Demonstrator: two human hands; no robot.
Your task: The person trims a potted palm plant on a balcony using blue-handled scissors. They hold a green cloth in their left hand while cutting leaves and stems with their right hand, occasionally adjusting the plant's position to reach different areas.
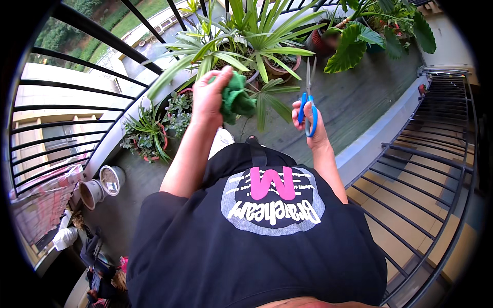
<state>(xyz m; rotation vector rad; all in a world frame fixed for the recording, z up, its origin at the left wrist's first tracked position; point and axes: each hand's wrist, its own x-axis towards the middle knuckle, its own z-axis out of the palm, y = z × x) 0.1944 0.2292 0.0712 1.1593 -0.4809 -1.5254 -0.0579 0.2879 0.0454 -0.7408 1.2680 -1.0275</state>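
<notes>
My left hand [210,96] holds a crumpled green cloth [237,98] between thumb and fingers, in front of the long narrow leaves of a potted plant [265,30]. Blue-handled scissors [308,96] are in my right hand [316,129], their metal blades pointing up and slightly apart. The blade tips are near that plant's leaf ends; from this view I cannot tell whether they touch. A drooping fan-shaped leaf [269,98] hangs between my two hands. Part of the plant's terracotta-coloured pot [283,67] shows behind the leaves.
Black metal railings [104,38] run along the left, and another black rail [420,150] curves along the right. Smaller potted plants [148,131] stand at the left, with white pots [111,179] below them. A broad-leaved plant [348,46] is at the upper right.
</notes>
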